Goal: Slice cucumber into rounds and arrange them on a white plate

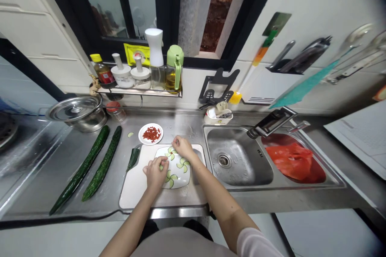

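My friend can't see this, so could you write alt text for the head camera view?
A person's left hand and right hand work over a white plate with pinwheels of cucumber slices, set on a cutting board left of a sink. Behind the board sits a small white dish of red pieces; two long cucumbers lie to the left.

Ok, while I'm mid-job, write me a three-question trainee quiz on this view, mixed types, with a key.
1. True or false: the plate with green slices rests on the cutting board.
2. How many long cucumbers lie to the left of that board?
3. Which is nearer the sink: the left hand or the right hand?

Key: 1. True. 2. Two. 3. The right hand.
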`<state>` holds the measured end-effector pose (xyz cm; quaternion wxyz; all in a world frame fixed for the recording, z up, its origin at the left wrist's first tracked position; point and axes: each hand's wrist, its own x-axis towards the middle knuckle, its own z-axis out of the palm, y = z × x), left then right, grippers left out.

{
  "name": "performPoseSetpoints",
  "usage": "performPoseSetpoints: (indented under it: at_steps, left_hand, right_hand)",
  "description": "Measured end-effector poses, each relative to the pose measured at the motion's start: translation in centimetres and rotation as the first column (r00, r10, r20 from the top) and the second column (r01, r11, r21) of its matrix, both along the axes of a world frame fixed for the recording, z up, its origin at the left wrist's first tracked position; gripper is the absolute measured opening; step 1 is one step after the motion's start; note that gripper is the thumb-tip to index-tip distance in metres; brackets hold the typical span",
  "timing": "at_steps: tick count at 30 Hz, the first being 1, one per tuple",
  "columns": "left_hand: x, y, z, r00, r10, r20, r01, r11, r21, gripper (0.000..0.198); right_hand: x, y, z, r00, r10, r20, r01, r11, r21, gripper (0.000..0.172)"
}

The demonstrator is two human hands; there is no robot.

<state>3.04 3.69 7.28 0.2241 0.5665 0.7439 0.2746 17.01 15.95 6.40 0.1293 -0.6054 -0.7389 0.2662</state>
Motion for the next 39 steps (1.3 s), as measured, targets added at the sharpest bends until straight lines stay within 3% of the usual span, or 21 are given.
performPoseSetpoints:
  at_steps: [11,23,31,35,39]
  left_hand:
    - [-1.0,-2.0,-0.2,0.998,0.054,0.019,-0.055,0.996,0.066,0.018]
    - [-2.8,-2.8,-0.5,0.993,0.106,0.051,-0.106,0.994,-0.009,0.022]
    - [-3.0,-3.0,-0.5,0.990,0.127,0.061,-0.128,0.992,0.012,0.021]
    - [-2.8,-3.0,-0.7,0.990,0.122,0.068,-0.123,0.992,0.014,0.022]
    - [-2.6,-2.9,-1.0,0.989,0.123,0.077,-0.124,0.992,0.005,0.021]
  right_hand:
    - [-7.7,3.8,-0.9,0.970,0.200,0.138,-0.201,0.980,-0.005,0.021]
    - [-11.8,5.1,-2.2,0.976,0.143,0.165,-0.136,0.989,-0.054,0.020]
    - [-12.0,5.0,-2.5,0.985,0.109,0.134,-0.099,0.992,-0.078,0.018]
    - [-11.6,5.1,-2.5,0.998,-0.016,-0.067,0.008,0.994,-0.107,0.013]
    - [-11.3,5.3,-2.6,0.876,-0.200,-0.438,0.073,0.954,-0.291,0.006]
